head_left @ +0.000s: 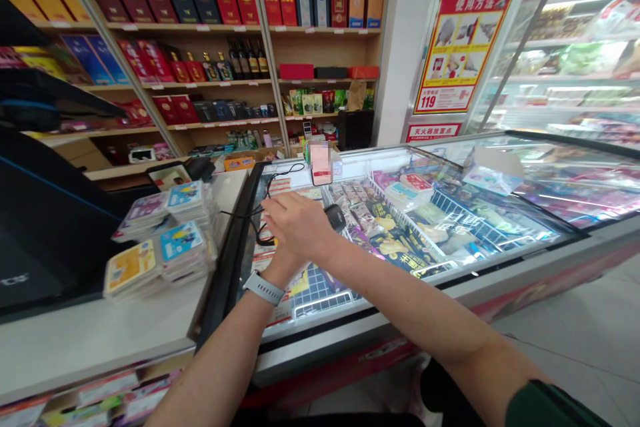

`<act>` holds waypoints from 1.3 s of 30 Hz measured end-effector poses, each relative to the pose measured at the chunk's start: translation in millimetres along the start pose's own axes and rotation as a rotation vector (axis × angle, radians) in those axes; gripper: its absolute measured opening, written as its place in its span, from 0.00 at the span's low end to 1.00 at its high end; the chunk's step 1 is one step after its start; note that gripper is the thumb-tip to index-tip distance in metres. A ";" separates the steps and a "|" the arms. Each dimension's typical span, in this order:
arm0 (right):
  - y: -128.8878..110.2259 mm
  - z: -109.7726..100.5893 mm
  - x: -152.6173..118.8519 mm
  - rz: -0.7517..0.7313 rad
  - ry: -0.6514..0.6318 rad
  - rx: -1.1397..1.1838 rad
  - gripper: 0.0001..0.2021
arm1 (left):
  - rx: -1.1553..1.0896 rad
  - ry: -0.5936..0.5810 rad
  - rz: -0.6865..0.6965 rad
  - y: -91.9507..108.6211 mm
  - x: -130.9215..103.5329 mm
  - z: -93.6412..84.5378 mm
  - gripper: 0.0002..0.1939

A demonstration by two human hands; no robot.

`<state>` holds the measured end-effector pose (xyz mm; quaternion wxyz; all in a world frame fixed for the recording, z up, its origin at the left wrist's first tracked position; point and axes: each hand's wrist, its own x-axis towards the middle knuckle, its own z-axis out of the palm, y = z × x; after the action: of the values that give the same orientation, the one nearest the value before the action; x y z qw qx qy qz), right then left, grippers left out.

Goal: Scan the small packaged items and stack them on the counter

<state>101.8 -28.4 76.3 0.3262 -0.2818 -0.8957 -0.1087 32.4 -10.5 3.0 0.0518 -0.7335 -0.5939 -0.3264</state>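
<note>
My right hand [300, 221] lies across my left hand [286, 261] above the glass top of a chest freezer [280, 340]. Its fingers curl down on the far left side, and what they close on is hidden. Most of my left hand is covered, so its fingers do not show; a grey-banded watch [265, 287] is on that wrist. A black rounded device [335, 218] sticks out just right of my hands; which hand touches it, if either, I cannot tell. Black cord [260, 233] loops beside them. Behind stands a phone [321, 167] with a pink screen.
Stacks of plastic-cased cards [183, 243] sit on the white counter [150, 327] at left, near a black monitor [45, 213]. Wire baskets [465, 220] of packaged food lie inside the freezer. A clear-looking box [493, 170] rests on its glass. Shelves [200, 27] of boxed bottles line the back.
</note>
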 end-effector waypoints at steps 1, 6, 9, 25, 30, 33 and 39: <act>9.0 -3.4 -4.7 0.018 0.017 0.008 0.11 | -0.003 -0.035 0.020 -2.4 -2.0 -0.9 0.20; 52.8 -18.5 -31.1 0.161 0.098 0.000 0.12 | -0.004 -0.179 0.077 -16.8 -14.7 -8.9 0.25; 78.7 -20.0 -48.0 0.248 0.163 -0.024 0.13 | -0.005 -0.188 0.066 -17.0 -15.9 -10.6 0.31; 194.7 -7.4 -111.5 0.545 -0.006 -0.373 0.15 | -0.024 -0.212 0.062 -13.3 -16.7 -12.5 0.30; 213.9 1.1 -128.1 0.578 -0.061 -0.486 0.16 | -0.033 -0.196 0.079 -15.0 -17.3 -10.6 0.31; 220.0 6.6 -135.7 0.617 -0.079 -0.507 0.19 | -0.024 -0.200 0.070 -14.9 -17.8 -10.3 0.32; 225.9 8.9 -140.4 0.646 -0.128 -0.504 0.21 | -0.026 -0.191 0.073 -14.3 -17.7 -11.3 0.31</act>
<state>315.4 98.7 -18.7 0.2080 -0.6258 -0.7250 -0.1990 13.3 -26.4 -2.2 -0.0029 -0.7830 -0.5648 -0.2605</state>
